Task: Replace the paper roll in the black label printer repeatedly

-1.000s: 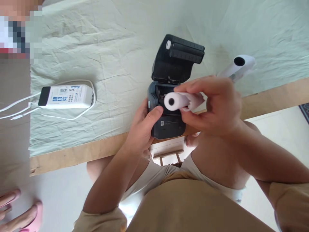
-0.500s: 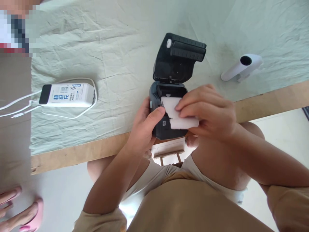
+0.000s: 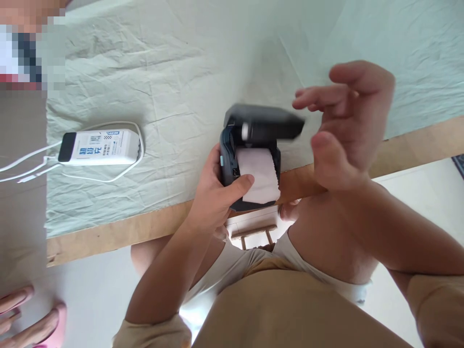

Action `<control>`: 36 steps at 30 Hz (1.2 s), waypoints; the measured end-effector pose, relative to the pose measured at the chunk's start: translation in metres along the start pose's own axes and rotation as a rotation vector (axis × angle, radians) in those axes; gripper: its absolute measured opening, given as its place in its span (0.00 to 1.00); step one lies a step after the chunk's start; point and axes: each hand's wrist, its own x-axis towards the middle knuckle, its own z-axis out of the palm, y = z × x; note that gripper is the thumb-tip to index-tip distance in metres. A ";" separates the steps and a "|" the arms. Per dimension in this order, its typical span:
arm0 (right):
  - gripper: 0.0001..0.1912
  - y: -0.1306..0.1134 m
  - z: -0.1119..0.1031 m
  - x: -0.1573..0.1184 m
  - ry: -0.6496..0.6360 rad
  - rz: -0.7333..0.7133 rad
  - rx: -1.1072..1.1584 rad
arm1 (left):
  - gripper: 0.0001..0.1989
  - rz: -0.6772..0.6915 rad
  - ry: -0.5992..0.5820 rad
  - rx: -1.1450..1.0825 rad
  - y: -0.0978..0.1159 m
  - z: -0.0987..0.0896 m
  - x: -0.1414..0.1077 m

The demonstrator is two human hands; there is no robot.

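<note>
My left hand (image 3: 219, 193) is wrapped round the left side of a small black label printer (image 3: 226, 157). Its thumb presses on a strip of white paper (image 3: 259, 169) that lies out over the printer's front. Above the paper the printer's lid (image 3: 266, 113) stands part-way down, blurred by motion, with its black roller (image 3: 273, 131) showing. To the right of the lid my right hand (image 3: 348, 121) hovers, fingers apart and holding nothing. It touches neither lid nor paper.
A white power strip (image 3: 103, 147) with white cables lies on the pale green cloth (image 3: 174, 63) at left. The table's wooden edge (image 3: 119, 229) runs under the printer. Someone else's feet in pink sandals (image 3: 54, 324) show at lower left.
My right hand has let go of the paper and moved up and right, now covering where the white handheld device lay. The printer lid has swung down part-way; the paper lies flatter.
</note>
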 end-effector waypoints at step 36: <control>0.33 -0.002 -0.002 -0.007 -0.565 0.263 0.149 | 0.28 -0.003 -0.027 -0.114 -0.001 0.006 0.005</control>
